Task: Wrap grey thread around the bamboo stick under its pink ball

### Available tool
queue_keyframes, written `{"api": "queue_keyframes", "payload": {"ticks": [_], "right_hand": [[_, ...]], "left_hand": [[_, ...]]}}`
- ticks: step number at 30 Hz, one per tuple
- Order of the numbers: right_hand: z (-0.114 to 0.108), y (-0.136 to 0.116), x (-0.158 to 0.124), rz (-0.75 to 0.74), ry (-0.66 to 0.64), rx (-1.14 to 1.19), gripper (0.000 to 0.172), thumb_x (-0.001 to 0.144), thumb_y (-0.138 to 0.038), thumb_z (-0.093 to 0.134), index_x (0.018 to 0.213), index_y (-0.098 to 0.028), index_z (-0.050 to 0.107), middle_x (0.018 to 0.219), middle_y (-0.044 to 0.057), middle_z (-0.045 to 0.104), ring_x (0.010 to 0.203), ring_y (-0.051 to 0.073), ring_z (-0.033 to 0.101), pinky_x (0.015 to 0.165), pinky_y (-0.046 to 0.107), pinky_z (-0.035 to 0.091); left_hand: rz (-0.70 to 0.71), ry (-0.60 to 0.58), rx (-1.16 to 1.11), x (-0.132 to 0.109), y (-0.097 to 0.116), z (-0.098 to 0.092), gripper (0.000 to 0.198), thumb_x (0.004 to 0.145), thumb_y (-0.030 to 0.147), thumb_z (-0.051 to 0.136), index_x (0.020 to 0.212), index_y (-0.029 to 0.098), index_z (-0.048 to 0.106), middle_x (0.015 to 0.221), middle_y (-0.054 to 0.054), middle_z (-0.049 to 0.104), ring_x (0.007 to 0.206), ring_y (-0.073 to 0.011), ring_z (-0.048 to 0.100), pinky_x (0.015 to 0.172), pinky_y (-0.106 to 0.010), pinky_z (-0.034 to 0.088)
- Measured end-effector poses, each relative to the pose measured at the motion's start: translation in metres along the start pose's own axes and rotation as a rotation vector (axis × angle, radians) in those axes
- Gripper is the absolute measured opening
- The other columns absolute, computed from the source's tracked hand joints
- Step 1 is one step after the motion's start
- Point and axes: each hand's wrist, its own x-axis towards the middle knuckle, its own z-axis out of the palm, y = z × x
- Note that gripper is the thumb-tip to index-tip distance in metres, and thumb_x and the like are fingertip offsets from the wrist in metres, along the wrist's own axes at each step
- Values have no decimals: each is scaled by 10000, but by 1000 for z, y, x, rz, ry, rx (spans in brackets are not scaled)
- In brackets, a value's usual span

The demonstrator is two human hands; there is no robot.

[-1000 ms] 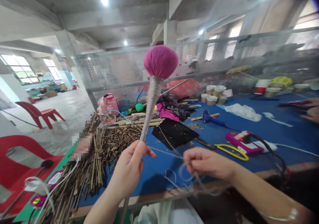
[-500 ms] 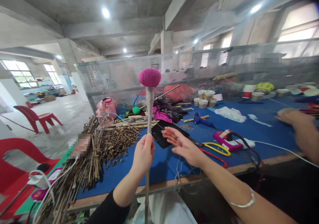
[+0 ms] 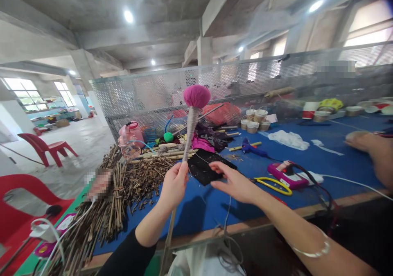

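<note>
My left hand (image 3: 174, 186) is closed around a thin stick (image 3: 190, 130) wrapped in greyish cord, topped by a round magenta bundle (image 3: 197, 96). The stick leans slightly right, and its bare lower end passes below the table edge. To its right, my right hand (image 3: 235, 182) is held apart from the stick, fingers spread and curved. A thin strand of cord runs near those fingers and hangs down over the table edge. Beneath both hands lie the blue tabletop (image 3: 192, 220) and a black cloth (image 3: 201, 171).
Bundled twigs (image 3: 118, 194) cover the left side. Yellow-handled scissors (image 3: 273, 186), a blue glue gun (image 3: 254, 149), a purple power strip (image 3: 287, 176) and several cups (image 3: 252, 126) are on the right. Another person's hand (image 3: 360, 141) is at far right. Mesh panel (image 3: 147, 100) stands behind.
The magenta top has tipped to the right, while the stick's lower end has swung left. My right hand has moved slightly right, its fingers more curved.
</note>
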Motion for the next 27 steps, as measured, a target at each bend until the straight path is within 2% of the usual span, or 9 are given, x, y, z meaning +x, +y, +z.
{"api": "queue_keyframes", "payload": {"ticks": [3,7,11,12,16,19,23,25,27], "right_hand": [[7,25,-44,113,-12,-274,494,677,-395,636,1120,-189,568,1186,173,553,1116,334,484,968,514,316],[22,16,-80,-90,-266,-182,326,736,-347,592,1045,-253,634,1128,110,604,1081,294,518,987,473,326],[19,-11,-30,-61,1,118,281,779,-359,560,1038,-251,570,1074,93,580,989,235,543,908,427,410],[19,-15,-9,-15,-18,268,362,750,-347,592,1091,-252,517,1085,82,559,937,209,562,858,408,448],[34,-22,68,107,-390,681,653,559,-129,655,1145,-271,405,929,-5,575,707,132,593,615,292,506],[49,-20,101,138,-407,646,489,517,-66,546,984,-193,482,679,-36,569,526,96,531,427,182,396],[56,-14,114,239,-142,541,186,585,-111,441,745,-156,524,477,-52,461,353,45,299,331,172,139],[54,-8,113,178,-66,517,105,631,-135,444,672,-151,539,456,-52,436,363,45,268,355,189,165],[53,-3,111,30,-59,521,84,675,-185,501,635,-143,562,516,-24,499,447,66,383,427,205,282]], "left_hand": [[5,-36,6,1,1,-6,415,733,579,506,651,190,387,440,103,284,335,-21,211,345,-152,157],[-29,-42,-5,3,4,-7,414,730,569,519,642,188,383,433,104,278,324,-16,200,335,-149,138],[-104,-74,0,13,2,1,414,734,573,513,632,193,387,423,105,261,306,-18,166,320,-161,98],[-116,-79,2,17,-1,4,412,733,575,514,633,192,400,420,106,256,303,-20,162,318,-165,97],[-41,-34,12,43,-14,6,386,730,545,540,672,164,516,428,78,343,321,-35,257,330,-179,170],[-38,24,83,63,-18,1,385,741,541,526,699,160,550,435,64,366,329,-49,300,330,-183,170],[-141,46,57,73,-16,-5,406,733,574,509,673,173,481,470,80,324,324,-34,263,327,-165,109],[-182,2,-51,73,-17,-7,449,730,614,472,671,169,466,497,78,326,335,-24,246,334,-156,92],[-202,-30,-164,70,-20,-8,493,735,649,418,699,160,480,523,72,349,344,-17,239,338,-151,91]]}}
